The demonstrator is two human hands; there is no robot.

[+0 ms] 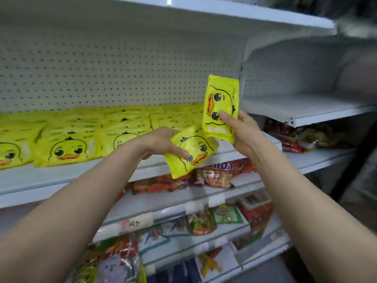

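Observation:
My left hand [163,142] grips a yellow packet with a duck face [190,151], tilted, in front of the white shelf's front edge [61,178]. My right hand [240,133] holds a second yellow duck packet [221,101] upright, thumb across its front, just above and to the right of the first. The two packets touch at their corners. Rows of the same yellow duck packets [67,148] lie flat on the shelf to the left, reaching back to the pegboard wall.
An upper shelf [224,11] overhangs. To the right an adjoining shelf [306,113] stands bare, with red snack bags [291,139] below it. Lower shelves hold red and orange snack bags [216,176] and mixed packets [204,221], with price labels on their edges.

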